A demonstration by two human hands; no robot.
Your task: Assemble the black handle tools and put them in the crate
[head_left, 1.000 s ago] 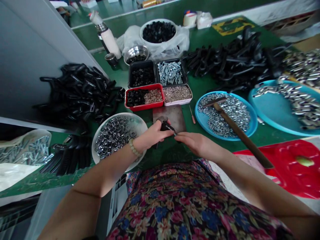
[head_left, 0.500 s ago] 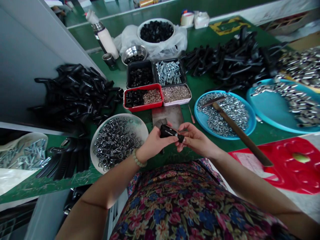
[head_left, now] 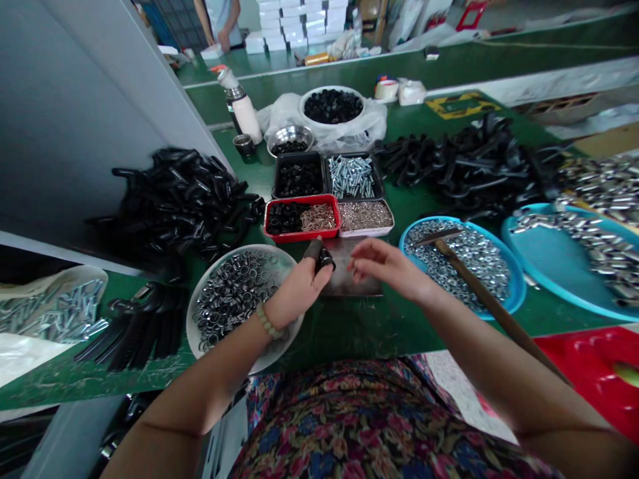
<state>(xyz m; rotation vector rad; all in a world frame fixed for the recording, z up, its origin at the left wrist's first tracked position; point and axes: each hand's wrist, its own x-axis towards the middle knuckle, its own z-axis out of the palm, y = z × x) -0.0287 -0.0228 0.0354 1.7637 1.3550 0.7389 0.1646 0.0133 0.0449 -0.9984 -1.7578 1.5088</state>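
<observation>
My left hand (head_left: 299, 289) grips a small black plastic part (head_left: 323, 259) upright between thumb and fingers, with its lower end hidden in the hand. My right hand (head_left: 384, 261) hovers just to the right with its fingers apart, touching nothing. Beneath and between them lies a dull steel plate (head_left: 357, 283) on the green table top (head_left: 359, 332). A white plate of dark metal rings (head_left: 233, 307) sits under my left wrist, which wears a bead bracelet (head_left: 267, 321).
Right of my hands, a hammer (head_left: 479, 286) rests on a blue plate of nuts (head_left: 462, 266). Trays of small parts (head_left: 302, 218) stand ahead. Heaps of black plastic pieces (head_left: 174, 206) lie left and far right. A person (head_left: 219, 20) stands at a farther bench.
The two hands have parted. My right hand has let go of the black part, and my left hand has lifted it upright. The view has tilted up, showing more of the far bench.
</observation>
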